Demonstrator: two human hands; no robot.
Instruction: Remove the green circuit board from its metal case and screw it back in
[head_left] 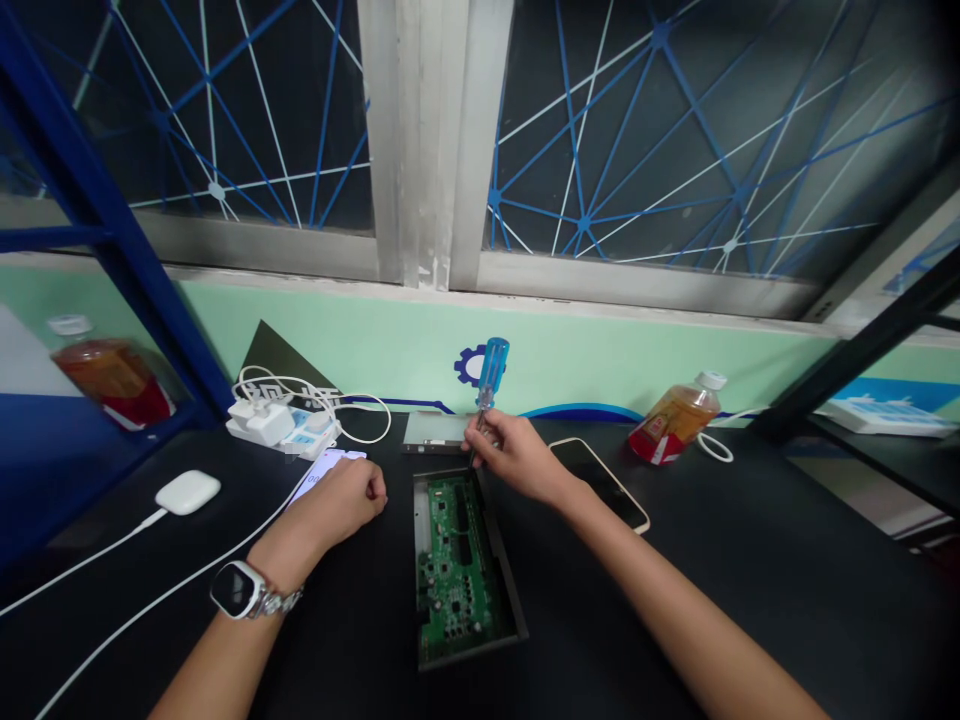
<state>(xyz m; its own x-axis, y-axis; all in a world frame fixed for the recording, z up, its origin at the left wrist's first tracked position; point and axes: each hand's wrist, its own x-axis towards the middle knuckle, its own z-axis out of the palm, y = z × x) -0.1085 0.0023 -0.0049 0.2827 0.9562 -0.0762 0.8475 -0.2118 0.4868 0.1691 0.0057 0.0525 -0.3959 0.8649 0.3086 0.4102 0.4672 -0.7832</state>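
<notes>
A green circuit board lies in an open dark metal case on the black table in front of me. My right hand grips a blue-handled screwdriver, held upright with its tip at the board's far right corner. My left hand, a watch on its wrist, rests as a loose fist on the table left of the case, beside a white card. A grey metal lid lies just behind the case.
A phone lies face up by my right wrist, a tea bottle on its side beyond it. A white power strip with chargers, cables and a white earbud case sit at left. Another bottle lies on the blue shelf.
</notes>
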